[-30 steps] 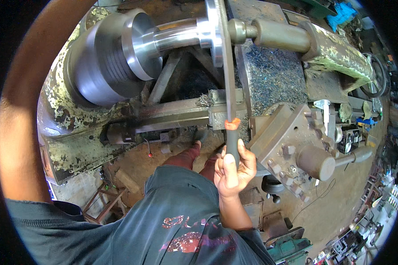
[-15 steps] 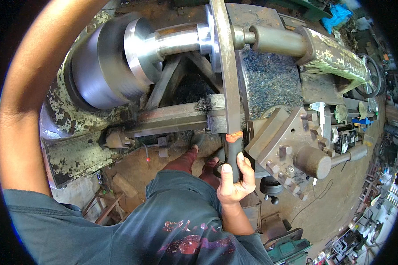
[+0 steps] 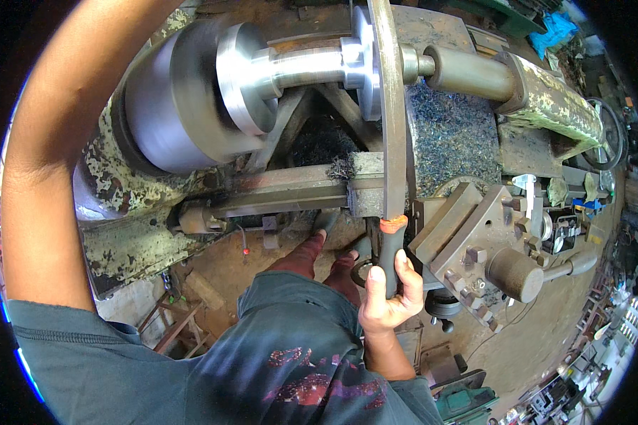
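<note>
Shows a blurred, seemingly spinning chuck (image 3: 170, 99) at the upper left; could hurt the left arm (image 3: 53, 177), through reaching up so near it in view. Cannot tell the state of the left hand, lost beyond the top edge. Shows a bright workpiece (image 3: 308, 69) at upper centre, between chuck and tailstock (image 3: 549, 99); could mar its flange (image 3: 366, 85) through uneven pressure or chips (image 3: 450, 131) trapped under the file (image 3: 395, 134). Runs that file from right of centre up past the flange to the top edge, with contact unclear; could kick back through a snag on the rim. Grips its dark handle (image 3: 393, 248) with the right hand (image 3: 392, 301), right of lower centre, fingers curled around it; could slip through a hold so low. Against the frame one second earlier, shows the scene shifted right and slightly down, the hand lower on the handle, the orange collar (image 3: 393, 224) farther below the flange.
</note>
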Available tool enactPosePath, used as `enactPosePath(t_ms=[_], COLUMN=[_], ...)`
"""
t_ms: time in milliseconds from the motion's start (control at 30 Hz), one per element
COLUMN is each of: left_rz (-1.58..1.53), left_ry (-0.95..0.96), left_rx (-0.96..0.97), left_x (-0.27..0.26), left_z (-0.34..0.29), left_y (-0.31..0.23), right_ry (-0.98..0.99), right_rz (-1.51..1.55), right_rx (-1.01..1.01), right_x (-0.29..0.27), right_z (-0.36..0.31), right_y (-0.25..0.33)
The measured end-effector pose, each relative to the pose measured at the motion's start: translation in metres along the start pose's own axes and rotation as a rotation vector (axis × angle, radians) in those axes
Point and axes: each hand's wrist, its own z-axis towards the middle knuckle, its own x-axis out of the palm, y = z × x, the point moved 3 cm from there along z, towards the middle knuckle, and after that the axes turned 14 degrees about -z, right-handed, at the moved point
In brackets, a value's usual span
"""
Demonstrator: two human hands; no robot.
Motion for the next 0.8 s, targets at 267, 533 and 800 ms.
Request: enactPosePath(t_ms=[267, 533, 800], left_rz=[-0.054, -0.087, -0.058], left_ry=[0.046, 0.076, 0.08], left_rx=[-0.098, -0.132, -0.162], left_x=[-0.005, -0.008, -0.011], left_z=[0.01, 0.016, 0.015], left_y=[0.007, 0.006, 0.003], right_ry=[0.021, 0.018, 0.036], right_rz=[0.159, 0.284, 0.502], right_rx=[0.254, 0.363, 0.343], right_x=[0.0, 0.003, 0.016], right_z=[-0.019, -0.015, 0.004], right_y=[-0.021, -0.026, -0.007])
